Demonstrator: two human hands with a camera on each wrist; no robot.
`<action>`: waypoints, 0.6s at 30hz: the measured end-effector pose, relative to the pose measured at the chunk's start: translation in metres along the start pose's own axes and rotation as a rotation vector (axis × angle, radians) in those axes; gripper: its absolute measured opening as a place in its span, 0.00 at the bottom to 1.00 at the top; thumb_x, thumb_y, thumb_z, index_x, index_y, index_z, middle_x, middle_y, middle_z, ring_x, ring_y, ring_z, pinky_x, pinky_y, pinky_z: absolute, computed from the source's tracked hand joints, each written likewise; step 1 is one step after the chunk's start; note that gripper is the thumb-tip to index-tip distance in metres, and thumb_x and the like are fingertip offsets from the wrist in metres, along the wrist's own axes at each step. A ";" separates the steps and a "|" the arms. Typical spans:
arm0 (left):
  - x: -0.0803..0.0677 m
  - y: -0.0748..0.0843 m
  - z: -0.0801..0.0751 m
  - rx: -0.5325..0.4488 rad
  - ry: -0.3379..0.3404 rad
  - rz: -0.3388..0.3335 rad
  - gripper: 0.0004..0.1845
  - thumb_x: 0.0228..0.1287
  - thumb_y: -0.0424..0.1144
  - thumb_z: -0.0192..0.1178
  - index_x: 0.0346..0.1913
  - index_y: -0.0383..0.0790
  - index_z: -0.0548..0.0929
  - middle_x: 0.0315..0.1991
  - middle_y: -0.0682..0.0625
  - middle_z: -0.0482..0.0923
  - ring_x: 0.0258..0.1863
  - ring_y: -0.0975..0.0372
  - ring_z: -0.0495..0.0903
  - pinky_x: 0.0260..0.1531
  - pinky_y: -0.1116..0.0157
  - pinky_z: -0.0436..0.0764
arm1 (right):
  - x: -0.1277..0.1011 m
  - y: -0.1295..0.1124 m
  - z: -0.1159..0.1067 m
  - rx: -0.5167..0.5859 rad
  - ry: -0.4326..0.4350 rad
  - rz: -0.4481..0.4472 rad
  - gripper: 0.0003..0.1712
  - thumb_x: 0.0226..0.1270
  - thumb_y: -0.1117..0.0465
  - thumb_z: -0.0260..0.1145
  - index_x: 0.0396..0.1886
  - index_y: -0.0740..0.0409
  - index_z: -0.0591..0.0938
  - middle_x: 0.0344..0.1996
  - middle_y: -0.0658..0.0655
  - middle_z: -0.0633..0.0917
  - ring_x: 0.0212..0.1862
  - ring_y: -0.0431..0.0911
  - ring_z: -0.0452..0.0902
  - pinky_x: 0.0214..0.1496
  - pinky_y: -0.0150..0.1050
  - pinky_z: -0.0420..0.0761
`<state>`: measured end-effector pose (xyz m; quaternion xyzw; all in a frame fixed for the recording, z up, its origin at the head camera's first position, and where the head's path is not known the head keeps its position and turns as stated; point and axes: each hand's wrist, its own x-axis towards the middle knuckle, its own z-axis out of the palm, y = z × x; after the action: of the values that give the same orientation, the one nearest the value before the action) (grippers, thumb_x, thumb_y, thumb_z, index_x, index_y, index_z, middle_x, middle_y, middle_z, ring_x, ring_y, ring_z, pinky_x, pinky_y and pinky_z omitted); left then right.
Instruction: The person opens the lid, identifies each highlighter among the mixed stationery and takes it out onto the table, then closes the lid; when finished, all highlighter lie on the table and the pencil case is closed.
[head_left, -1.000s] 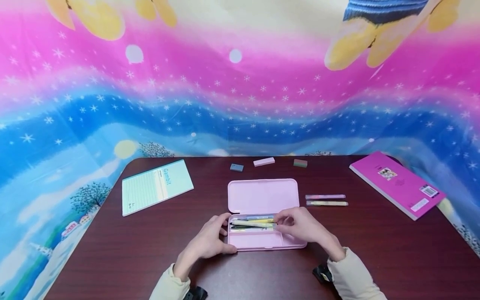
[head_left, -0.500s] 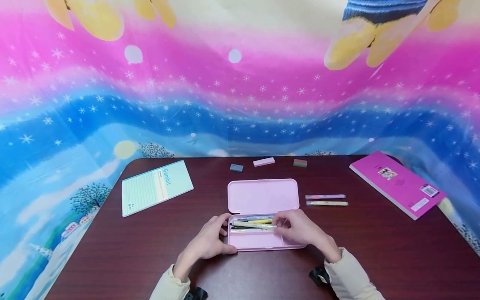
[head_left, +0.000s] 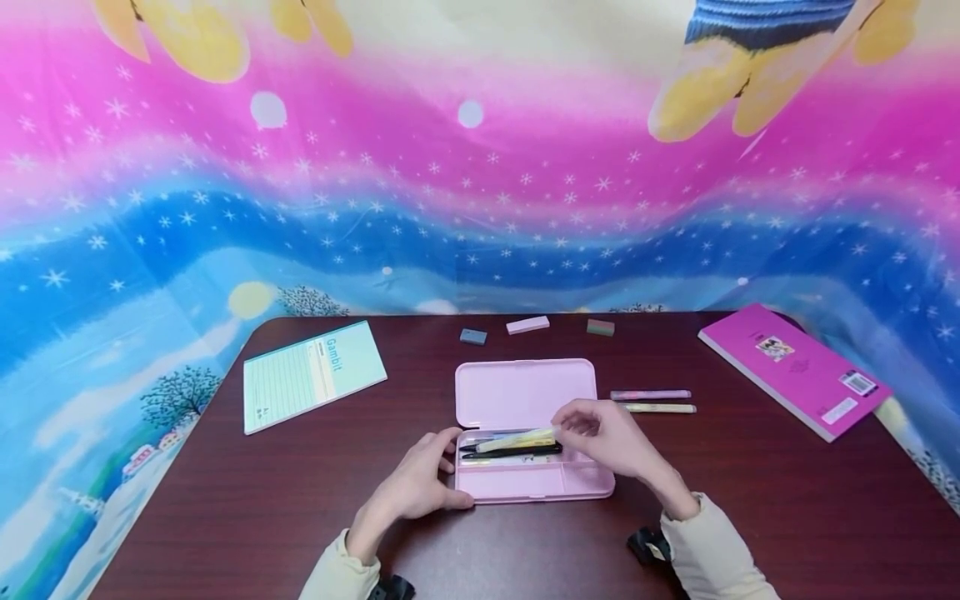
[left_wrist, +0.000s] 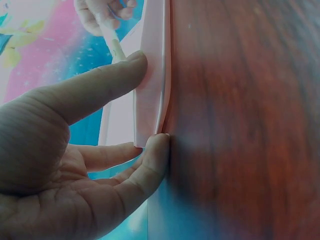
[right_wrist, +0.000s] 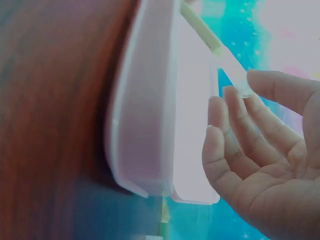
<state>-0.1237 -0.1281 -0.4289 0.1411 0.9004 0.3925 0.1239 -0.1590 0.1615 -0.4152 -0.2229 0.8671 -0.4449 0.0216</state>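
Note:
A pink pencil case (head_left: 510,483) lies with its lid raised back in the head view. My left hand (head_left: 420,479) holds its left end, thumb at the front wall and fingertips at the corner in the left wrist view. Above the case's right half, my right hand (head_left: 611,442) pinches the clear end of a pale yellow highlighter (right_wrist: 202,30) between thumb and fingers. The highlighter slants, its far end low over the left of the back compartment. Below it lies a black pen (head_left: 517,452), with other pens partly hidden. The front compartment shows bare pink.
A pink highlighter (head_left: 651,394) and a yellow highlighter (head_left: 663,408) lie right of the case. Behind it are a blue eraser (head_left: 473,337), a pink eraser (head_left: 528,325) and a two-coloured eraser (head_left: 600,327). A green notebook (head_left: 315,375) lies left, a magenta book (head_left: 795,367) right.
My right hand has risen slightly, lifting the near end of the highlighter. More of the black pen shows beneath it. The left hand has stayed on the case.

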 end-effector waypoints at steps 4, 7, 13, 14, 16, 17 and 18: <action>0.000 0.000 0.000 0.007 0.001 -0.002 0.47 0.41 0.40 0.78 0.65 0.31 0.66 0.48 0.44 0.71 0.42 0.59 0.76 0.44 0.59 0.76 | -0.001 -0.001 -0.008 0.099 0.063 0.061 0.07 0.59 0.63 0.71 0.37 0.58 0.85 0.31 0.50 0.85 0.35 0.43 0.80 0.40 0.34 0.80; 0.000 0.000 -0.001 0.009 0.003 -0.001 0.47 0.41 0.40 0.78 0.65 0.31 0.66 0.48 0.44 0.71 0.42 0.60 0.76 0.44 0.59 0.76 | 0.000 0.000 -0.014 0.148 0.092 0.091 0.08 0.58 0.63 0.71 0.38 0.59 0.84 0.32 0.53 0.85 0.36 0.44 0.80 0.41 0.34 0.79; -0.001 0.000 0.000 0.003 0.004 0.009 0.47 0.41 0.40 0.79 0.65 0.31 0.66 0.47 0.44 0.71 0.42 0.60 0.76 0.44 0.60 0.76 | -0.001 0.003 -0.028 0.247 0.106 0.094 0.09 0.61 0.64 0.69 0.39 0.64 0.82 0.31 0.61 0.84 0.34 0.47 0.81 0.38 0.38 0.81; -0.001 0.000 0.000 0.002 0.003 0.009 0.47 0.41 0.40 0.79 0.65 0.31 0.66 0.48 0.45 0.71 0.42 0.60 0.76 0.44 0.60 0.76 | -0.002 0.003 -0.030 0.264 0.108 0.093 0.10 0.62 0.65 0.68 0.40 0.65 0.81 0.31 0.62 0.84 0.33 0.47 0.81 0.38 0.39 0.81; -0.001 0.000 -0.001 0.002 0.002 0.009 0.47 0.41 0.40 0.79 0.65 0.31 0.66 0.48 0.45 0.71 0.42 0.60 0.76 0.44 0.60 0.76 | -0.003 0.005 -0.037 0.307 0.118 0.098 0.11 0.62 0.66 0.67 0.41 0.69 0.80 0.32 0.65 0.83 0.32 0.47 0.81 0.37 0.41 0.82; 0.000 0.000 -0.001 0.002 0.001 0.008 0.47 0.41 0.40 0.78 0.65 0.31 0.66 0.48 0.44 0.71 0.42 0.60 0.76 0.44 0.60 0.76 | -0.003 0.006 -0.040 0.328 0.126 0.101 0.11 0.63 0.67 0.67 0.42 0.70 0.79 0.31 0.64 0.84 0.32 0.47 0.81 0.37 0.41 0.82; 0.000 0.000 -0.001 0.003 0.001 0.007 0.47 0.41 0.40 0.78 0.65 0.31 0.66 0.48 0.44 0.71 0.42 0.60 0.76 0.44 0.60 0.76 | -0.004 0.006 -0.043 0.346 0.136 0.101 0.12 0.63 0.67 0.66 0.42 0.72 0.79 0.32 0.63 0.84 0.31 0.46 0.81 0.37 0.41 0.82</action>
<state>-0.1238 -0.1292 -0.4284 0.1441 0.9006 0.3915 0.1220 -0.1676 0.1995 -0.3947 -0.1416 0.7873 -0.5996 0.0234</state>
